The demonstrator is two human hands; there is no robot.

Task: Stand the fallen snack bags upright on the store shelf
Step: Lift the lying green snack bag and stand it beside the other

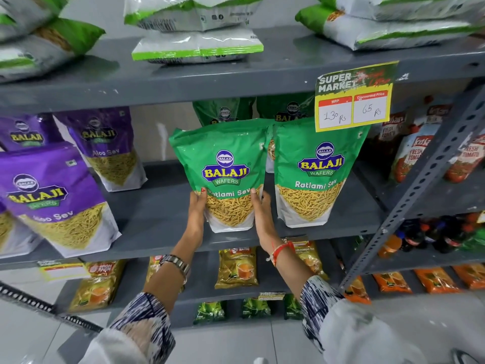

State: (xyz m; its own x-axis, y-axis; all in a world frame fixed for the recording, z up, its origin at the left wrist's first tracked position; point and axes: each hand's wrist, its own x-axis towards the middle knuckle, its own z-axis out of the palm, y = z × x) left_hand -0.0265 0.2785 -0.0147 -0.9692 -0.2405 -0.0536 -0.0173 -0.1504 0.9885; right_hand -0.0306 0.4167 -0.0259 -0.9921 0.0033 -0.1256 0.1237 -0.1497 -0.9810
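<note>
Purple pouches (56,198) stand at left on the grey metal shelf (157,219), glossy film, clear windows showing thin yellow strands. Left hand (196,209) presses flat on the left edge of the green bag (225,174), thumb on its front, fingers wrapped behind. The bag stands upright on its white gusset base, mid-shelf, top leaning a little left. Right hand (261,209) clamps the bag's right edge the same way (red thread at the wrist). Second green bag (316,172) stands just beside, touching, upright. Yellow paper price tag (354,101) hangs from the shelf above. Ketchup pouches (412,156) sit at right behind a perforated steel upright (430,174).
</note>
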